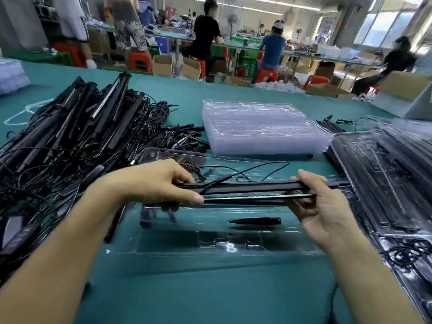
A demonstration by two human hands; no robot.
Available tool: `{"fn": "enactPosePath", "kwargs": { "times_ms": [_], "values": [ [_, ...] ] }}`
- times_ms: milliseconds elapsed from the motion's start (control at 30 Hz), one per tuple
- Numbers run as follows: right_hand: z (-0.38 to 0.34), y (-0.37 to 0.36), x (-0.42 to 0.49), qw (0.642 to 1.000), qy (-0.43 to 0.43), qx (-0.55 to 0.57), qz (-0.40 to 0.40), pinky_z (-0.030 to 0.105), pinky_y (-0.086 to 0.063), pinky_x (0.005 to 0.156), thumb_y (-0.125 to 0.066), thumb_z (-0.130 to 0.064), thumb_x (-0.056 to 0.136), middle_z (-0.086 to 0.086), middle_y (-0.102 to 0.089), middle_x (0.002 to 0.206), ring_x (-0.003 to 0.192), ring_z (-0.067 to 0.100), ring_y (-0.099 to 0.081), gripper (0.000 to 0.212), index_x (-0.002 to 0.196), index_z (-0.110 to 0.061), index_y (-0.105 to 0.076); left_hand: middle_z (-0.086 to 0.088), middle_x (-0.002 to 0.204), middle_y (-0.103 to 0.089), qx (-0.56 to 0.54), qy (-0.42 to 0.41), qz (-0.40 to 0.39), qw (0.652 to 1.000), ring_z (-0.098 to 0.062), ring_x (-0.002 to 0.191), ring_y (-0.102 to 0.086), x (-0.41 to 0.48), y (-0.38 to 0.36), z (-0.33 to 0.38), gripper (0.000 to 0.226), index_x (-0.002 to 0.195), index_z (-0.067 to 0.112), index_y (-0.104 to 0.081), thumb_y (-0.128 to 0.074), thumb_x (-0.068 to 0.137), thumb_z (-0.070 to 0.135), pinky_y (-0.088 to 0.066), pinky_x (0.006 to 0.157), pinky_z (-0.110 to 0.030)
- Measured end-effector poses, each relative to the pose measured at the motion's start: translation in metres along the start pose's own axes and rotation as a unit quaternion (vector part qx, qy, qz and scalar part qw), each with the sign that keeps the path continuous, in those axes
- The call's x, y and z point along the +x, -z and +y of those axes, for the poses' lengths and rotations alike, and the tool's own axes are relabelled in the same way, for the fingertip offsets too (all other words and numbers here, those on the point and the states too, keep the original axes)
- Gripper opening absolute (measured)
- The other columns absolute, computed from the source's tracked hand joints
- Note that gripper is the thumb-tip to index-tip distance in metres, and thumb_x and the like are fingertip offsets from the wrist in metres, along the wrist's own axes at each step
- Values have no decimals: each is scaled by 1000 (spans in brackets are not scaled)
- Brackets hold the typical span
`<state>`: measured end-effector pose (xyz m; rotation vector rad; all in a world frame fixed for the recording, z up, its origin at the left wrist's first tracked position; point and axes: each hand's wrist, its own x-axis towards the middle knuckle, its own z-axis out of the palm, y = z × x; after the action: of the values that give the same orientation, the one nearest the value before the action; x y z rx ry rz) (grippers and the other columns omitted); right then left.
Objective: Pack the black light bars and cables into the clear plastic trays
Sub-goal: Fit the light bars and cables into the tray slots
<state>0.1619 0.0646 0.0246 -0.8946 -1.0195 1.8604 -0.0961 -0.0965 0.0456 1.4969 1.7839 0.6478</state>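
Note:
Both my hands hold two black light bars [252, 191] level above a clear plastic tray [210, 242] on the green table. My left hand [159, 183] grips their left end, thumb in front. My right hand [322, 206] grips the right end, thumb on top. A thin black cable [254, 170] loops back from the bars. A short black plug piece [254, 221] lies in the tray under the bars.
A big tangled heap of black light bars and cables [77, 136] fills the left. A stack of empty clear trays [264, 129] stands behind. Filled trays [392, 183] are piled at the right. Several people sit at benches in the background.

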Motion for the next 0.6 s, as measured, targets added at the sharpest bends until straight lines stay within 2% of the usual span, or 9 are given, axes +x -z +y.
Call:
{"fn": "enactPosePath", "kwargs": {
  "times_ms": [100,200,267,333,400,500,600],
  "values": [
    [-5,8,-1,998,-42,-48,-10,22,-53,47,-78,-21,67,0,-65,64,52,12,-64,17,76,-20,-64,-5,68,-69,-1,45,-31,998,-16,60,-61,-2,3,-10,46,74,10,-66,-75,70,55,-47,56,-25],
    [-2,13,-1,993,-84,-79,-8,19,-51,43,-78,-19,64,4,-68,68,51,13,-64,38,98,-10,-64,-2,67,-63,45,80,-34,995,-13,59,-53,0,2,-13,57,80,5,-65,-73,67,60,-41,56,-23],
    [1,16,1,993,-83,-85,16,19,-51,42,-78,-16,67,5,-69,65,52,15,-67,47,109,-8,-60,1,64,-51,61,85,-45,993,-13,58,-44,2,-1,-14,57,76,10,-60,-67,68,65,-36,55,-23],
    [5,19,4,991,-74,-98,44,19,-50,39,-77,-11,73,8,-67,64,50,16,-67,50,117,-7,-54,4,63,-41,30,90,-44,994,-13,57,-37,4,-2,-17,51,73,16,-53,-59,73,67,-32,53,-22],
    [10,23,6,989,-62,-116,60,20,-49,38,-75,-4,78,14,-66,77,50,16,-68,53,122,-6,-47,6,60,-36,-1,100,-43,994,-12,53,-32,6,-1,-20,45,68,20,-49,-54,79,63,-27,50,-22],
    [16,28,8,983,-52,-169,47,24,-53,43,-75,1,78,20,-68,96,60,23,-72,54,123,-9,-45,8,58,-37,-12,105,-49,993,-9,51,-29,7,0,-27,39,61,22,-52,-55,82,55,-25,48,-22],
    [20,33,8,969,-32,-244,20,25,-53,48,-80,-3,75,20,-72,96,75,27,-74,56,122,-17,-51,3,64,-43,-2,104,-53,993,-13,57,-35,8,1,-33,36,64,23,-61,-58,88,50,-30,53,-25]
  ]
}}
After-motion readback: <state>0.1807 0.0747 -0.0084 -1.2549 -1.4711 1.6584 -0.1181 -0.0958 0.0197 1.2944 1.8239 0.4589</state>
